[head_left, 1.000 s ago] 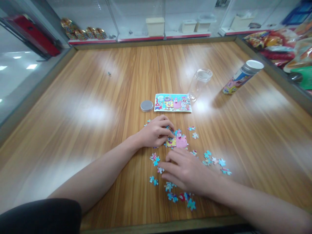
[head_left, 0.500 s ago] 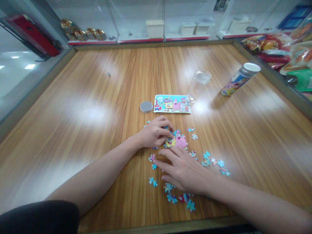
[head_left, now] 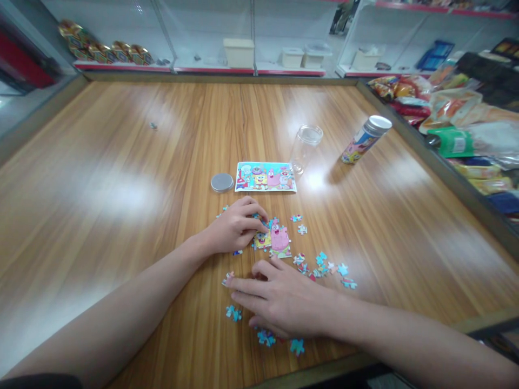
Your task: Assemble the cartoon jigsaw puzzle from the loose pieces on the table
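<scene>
My left hand (head_left: 235, 228) rests curled on the wooden table (head_left: 121, 178), fingertips pressed on the edge of a joined patch of puzzle (head_left: 274, 240) showing a pink and a yellow cartoon figure. My right hand (head_left: 279, 297) lies flat, fingers stretched left over several loose puzzle pieces, its fingertips touching one piece (head_left: 227, 279). More loose pieces (head_left: 324, 266) lie scattered to the right and others (head_left: 297, 346) near the table's front edge. A printed reference picture (head_left: 265, 177) lies beyond the hands.
A round metal lid (head_left: 222, 182) sits left of the picture. A clear open jar (head_left: 305, 147) and a printed tube with a white cap (head_left: 365, 139) stand behind. Snack bags (head_left: 454, 119) crowd the right side. Glass cabinets with boxes line the back.
My right hand has slid left across the loose pieces with fingers stretched out. The left hand has stayed on the joined patch. The camera has turned rightward.
</scene>
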{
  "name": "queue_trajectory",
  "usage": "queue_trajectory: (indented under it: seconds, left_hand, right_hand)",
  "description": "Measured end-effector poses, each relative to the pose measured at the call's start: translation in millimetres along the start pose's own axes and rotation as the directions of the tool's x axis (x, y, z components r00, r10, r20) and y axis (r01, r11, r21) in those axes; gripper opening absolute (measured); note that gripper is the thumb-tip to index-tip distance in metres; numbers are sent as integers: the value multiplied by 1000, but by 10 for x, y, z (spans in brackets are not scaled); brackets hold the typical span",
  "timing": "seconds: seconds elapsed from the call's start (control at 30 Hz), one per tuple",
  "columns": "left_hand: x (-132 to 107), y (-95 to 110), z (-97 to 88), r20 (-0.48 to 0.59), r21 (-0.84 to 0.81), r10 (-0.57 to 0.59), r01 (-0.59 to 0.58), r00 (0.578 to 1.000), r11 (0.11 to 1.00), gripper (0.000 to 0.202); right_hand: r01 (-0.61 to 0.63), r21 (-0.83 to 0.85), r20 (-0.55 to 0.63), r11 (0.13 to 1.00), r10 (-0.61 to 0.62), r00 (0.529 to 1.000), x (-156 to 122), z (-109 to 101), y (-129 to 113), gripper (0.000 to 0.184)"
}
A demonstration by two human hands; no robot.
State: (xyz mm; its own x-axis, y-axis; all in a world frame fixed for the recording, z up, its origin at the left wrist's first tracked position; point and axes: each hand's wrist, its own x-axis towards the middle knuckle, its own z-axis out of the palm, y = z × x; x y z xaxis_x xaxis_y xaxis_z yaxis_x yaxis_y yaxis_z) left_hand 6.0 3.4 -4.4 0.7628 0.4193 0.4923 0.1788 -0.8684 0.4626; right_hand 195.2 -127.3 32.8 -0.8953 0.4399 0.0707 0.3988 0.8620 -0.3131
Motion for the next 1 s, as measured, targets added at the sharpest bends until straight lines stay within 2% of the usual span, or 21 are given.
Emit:
queue_trajectory:
  seconds: [0.07, 0.17, 0.23, 0.3, 0.4, 0.47, 0.67, 0.77, 1.0]
  left_hand:
    - [-7, -9, 3, -17, 12, -14, 14, 1000, 1000, 31]
    - [-19, -8, -7, -40, 38, -52, 53, 998, 998, 29]
    - [-19, 8, -24, -47, 53, -67, 70, 997, 996, 26]
    - [-11, 31, -41, -23, 56, -61, 63, 998, 996, 26]
    - [0, 58, -52, 70, 30, -20, 18, 997, 999, 26]
    - [0, 61, -50, 121, 21, -1, -2, 993, 1000, 25]
    - [-19, 36, -50, 183, 28, -18, 13, 983, 1000, 22]
    - [-22, 34, -51, 183, 23, -23, 19, 983, 1000, 22]
    - [-16, 44, -51, 188, 16, -29, 27, 982, 1000, 20]
  right_hand:
    - [27, 7, -37, 1000, -26, 999, 0, -28, 45, 36]
    - [48, 28, -182, 998, -42, 982, -71, -142, 257, 24]
    - [-62, 51, -285, 997, 74, 956, -202, -276, 477, 23]
    - [-185, 139, -318, 973, 221, 922, -384, -436, 695, 21]
    - [-393, 224, -170, 892, 432, 886, -627, -635, 887, 14]
    - [-469, 222, -58, 855, 491, 869, -691, -686, 898, 13]
    - [-494, 240, 179, 836, 462, 869, -531, -555, 761, 14]
    - [-517, 235, 204, 823, 478, 854, -496, -514, 762, 14]
    - [-633, 98, 88, 768, 627, 774, -554, -524, 865, 19]
